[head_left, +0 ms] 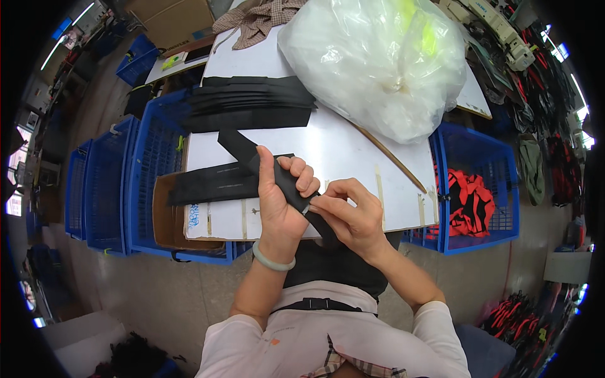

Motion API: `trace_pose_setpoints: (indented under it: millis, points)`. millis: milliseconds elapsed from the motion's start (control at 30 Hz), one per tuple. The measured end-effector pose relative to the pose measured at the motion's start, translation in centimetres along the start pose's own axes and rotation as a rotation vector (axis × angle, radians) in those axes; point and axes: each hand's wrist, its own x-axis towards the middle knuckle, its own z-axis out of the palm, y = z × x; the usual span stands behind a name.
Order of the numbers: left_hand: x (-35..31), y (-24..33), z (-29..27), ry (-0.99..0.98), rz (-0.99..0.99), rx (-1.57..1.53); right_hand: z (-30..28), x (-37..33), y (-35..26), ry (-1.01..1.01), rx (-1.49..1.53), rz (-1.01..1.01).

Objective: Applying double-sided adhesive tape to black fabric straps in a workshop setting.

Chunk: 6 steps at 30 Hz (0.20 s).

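My left hand (282,200) is wrapped around a long black fabric strip (242,146) that runs up and left from my fist onto the white table (353,160). My right hand (348,213) pinches the same strip just below the left fist, near a small shiny piece at the fingertips. The strip's lower end drops toward my lap over the table's near edge. A flat black strip (211,183) lies on the table left of my hands. A stack of black strips (252,104) lies farther back. A pale green bangle (272,261) circles my left wrist.
A big clear plastic bag (378,60) fills the table's far right. Blue crates (110,186) stand left of the table, and one on the right (498,189) holds red and black items. A cardboard box (165,217) sits at the table's left edge. A checked cloth (258,19) lies at the back.
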Motion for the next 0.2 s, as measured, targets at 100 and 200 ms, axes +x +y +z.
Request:
trace_pose_setpoints:
  millis: [100,200]
  points:
    - [0.1,0.5,0.1,0.049,0.032,0.012,-0.4,-0.2,-0.3,-0.074,-0.123,-0.032]
    - [0.2,1.1,-0.3,0.006,0.057,-0.017,-1.0,-0.2,-1.1,-0.214,-0.247,0.015]
